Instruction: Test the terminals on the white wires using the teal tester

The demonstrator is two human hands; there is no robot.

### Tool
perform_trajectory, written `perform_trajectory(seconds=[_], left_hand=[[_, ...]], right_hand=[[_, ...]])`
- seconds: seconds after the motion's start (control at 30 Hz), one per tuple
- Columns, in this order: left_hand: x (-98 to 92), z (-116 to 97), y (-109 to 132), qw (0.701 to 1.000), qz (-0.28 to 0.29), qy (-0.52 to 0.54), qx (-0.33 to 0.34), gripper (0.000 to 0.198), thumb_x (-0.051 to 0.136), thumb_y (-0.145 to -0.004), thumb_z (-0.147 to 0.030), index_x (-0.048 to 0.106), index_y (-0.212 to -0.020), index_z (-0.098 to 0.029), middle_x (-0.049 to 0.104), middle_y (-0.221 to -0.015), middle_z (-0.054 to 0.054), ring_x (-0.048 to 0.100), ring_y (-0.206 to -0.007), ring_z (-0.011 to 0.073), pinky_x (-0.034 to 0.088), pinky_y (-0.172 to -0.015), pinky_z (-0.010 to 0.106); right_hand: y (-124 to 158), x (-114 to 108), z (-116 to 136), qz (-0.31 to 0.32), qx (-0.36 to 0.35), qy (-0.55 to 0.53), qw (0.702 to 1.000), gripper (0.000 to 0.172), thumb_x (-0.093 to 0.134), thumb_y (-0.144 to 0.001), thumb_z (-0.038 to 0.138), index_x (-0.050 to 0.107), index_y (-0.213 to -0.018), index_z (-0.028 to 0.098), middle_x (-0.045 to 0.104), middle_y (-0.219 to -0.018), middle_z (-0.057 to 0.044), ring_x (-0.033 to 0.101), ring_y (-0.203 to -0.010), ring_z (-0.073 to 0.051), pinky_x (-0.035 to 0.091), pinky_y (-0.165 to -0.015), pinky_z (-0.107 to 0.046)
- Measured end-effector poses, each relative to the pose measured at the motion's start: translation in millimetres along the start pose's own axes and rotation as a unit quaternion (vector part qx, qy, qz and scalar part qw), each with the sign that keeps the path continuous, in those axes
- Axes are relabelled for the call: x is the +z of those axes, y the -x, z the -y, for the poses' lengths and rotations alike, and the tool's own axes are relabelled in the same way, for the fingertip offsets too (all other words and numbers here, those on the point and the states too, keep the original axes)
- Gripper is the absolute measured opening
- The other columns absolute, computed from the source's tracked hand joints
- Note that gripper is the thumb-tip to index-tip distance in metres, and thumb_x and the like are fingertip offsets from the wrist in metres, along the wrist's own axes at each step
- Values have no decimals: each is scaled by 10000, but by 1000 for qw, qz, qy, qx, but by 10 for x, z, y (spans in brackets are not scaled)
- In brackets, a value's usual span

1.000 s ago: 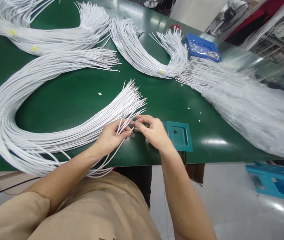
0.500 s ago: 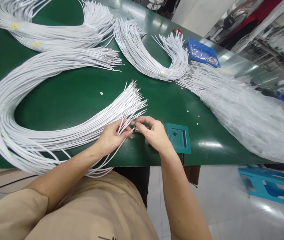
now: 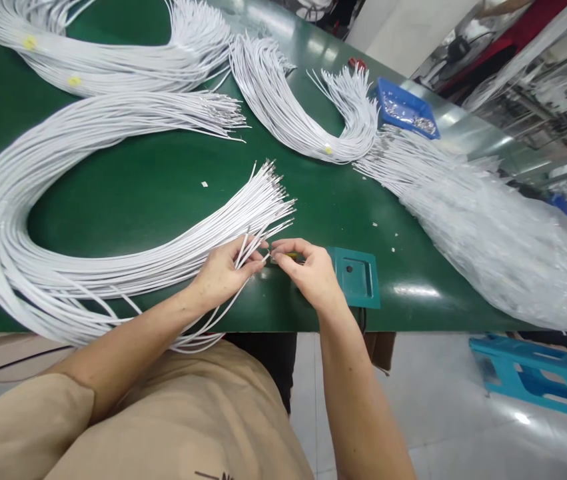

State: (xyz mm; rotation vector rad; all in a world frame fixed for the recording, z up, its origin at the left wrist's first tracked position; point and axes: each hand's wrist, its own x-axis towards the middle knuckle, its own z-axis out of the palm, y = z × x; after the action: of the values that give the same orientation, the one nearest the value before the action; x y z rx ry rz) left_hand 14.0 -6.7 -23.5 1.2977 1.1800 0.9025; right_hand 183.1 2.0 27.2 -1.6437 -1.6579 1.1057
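Observation:
My left hand (image 3: 226, 270) is closed on a few white wires, thumb and forefinger pinching one close to its metal-tipped end. Just to its right, my right hand (image 3: 310, 267) has thumb and fingers pressed together in a pinch. What lies in that pinch is mostly hidden; a small pale and yellow bit shows by the fingertips. A large curved bundle of white wires (image 3: 163, 267) spreads to the left, its loose ends fanning out above my left hand. Right beside my right wrist is a green device with a recessed top (image 3: 368, 283).
Further white wire bundles (image 3: 128, 63) (image 3: 308, 127) lie at the back. A blue tray (image 3: 406, 93) holds small metal parts. Plastic-wrapped wires (image 3: 503, 227) cover the right side of the green table (image 3: 323, 207). A blue stool (image 3: 543, 377) stands on the floor at right.
My right hand has shifted very slightly right and down, widening the small gap between the hands. My left hand keeps its hold on the wires. The view has moved a little.

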Motion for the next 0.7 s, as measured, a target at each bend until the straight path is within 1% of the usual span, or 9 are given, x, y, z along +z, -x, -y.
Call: perform_trajectory(seconds=[0.1,0.17,0.23,0.27,0.33,0.43,0.53,0.6,0.7], left_hand=[[-3,-7,3,1000,2,-16,4,326,605,-771,-230,604,-1096,-200,653,-767,-16,625,-719,153,483,-759,301],[-11,-20,4,1000,12,-28,9,365,586,-786,-224,592,-1150,-204,636,-767,-19,611,-709,145,473,-753,293],[-20,-31,-2,999,27,-36,23,376,564,-805,-226,586,-1180,-199,623,-784,-12,600,-728,144,464,-765,292],[-24,-34,-8,998,34,-36,32,362,558,-810,-230,594,-1169,-190,619,-792,-7,597,-744,147,460,-775,292],[-27,-36,-23,998,50,-26,37,324,561,-812,-246,611,-1124,-174,615,-792,0,591,-752,149,457,-780,291],[-17,-41,-49,996,79,31,-3,329,584,-796,-278,596,-1107,-172,603,-756,-11,584,-693,142,466,-713,279],[5,-51,-68,993,76,74,-48,348,618,-764,-293,580,-1089,-175,598,-731,-23,594,-656,137,470,-674,273],[21,-53,-78,994,63,68,-58,360,644,-740,-286,581,-1076,-174,606,-713,-28,607,-654,139,469,-690,279],[38,-41,-92,995,60,52,-57,386,660,-726,-279,576,-1085,-167,625,-689,-24,620,-662,147,468,-705,286]], right_hand=[[33,-15,23,-14,-5,51,999,87,587,-768,217,669,-790,200,703,-984,-21,639,-922,-174,464,-834,-302],[40,-16,40,-32,-11,80,996,122,570,-803,257,672,-851,212,704,-980,-17,635,-923,-177,456,-848,-315],[37,6,43,-37,-21,94,995,164,562,-830,313,671,-912,222,705,-982,-18,631,-933,-184,452,-857,-328],[33,25,38,-32,-29,102,994,166,564,-835,323,672,-911,222,705,-983,-21,627,-940,-188,449,-861,-332],[31,68,16,-17,-53,125,991,130,567,-837,288,671,-860,215,704,-971,-29,618,-946,-192,445,-862,-334],[51,90,-31,-16,-117,178,977,137,527,-860,228,644,-791,206,696,-932,-37,602,-933,-189,430,-880,-341],[85,8,-81,-42,-170,253,951,144,501,-874,210,612,-783,206,684,-945,-45,584,-943,-196,373,-967,-383],[92,-89,-119,-49,-170,307,935,104,518,-854,191,596,-788,207,677,-928,-51,577,-938,-210,339,-1002,-415],[70,-226,-176,-7,-162,363,918,63,552,-809,160,574,-777,211,658,-820,-32,572,-841,-206,322,-1019,-437]])
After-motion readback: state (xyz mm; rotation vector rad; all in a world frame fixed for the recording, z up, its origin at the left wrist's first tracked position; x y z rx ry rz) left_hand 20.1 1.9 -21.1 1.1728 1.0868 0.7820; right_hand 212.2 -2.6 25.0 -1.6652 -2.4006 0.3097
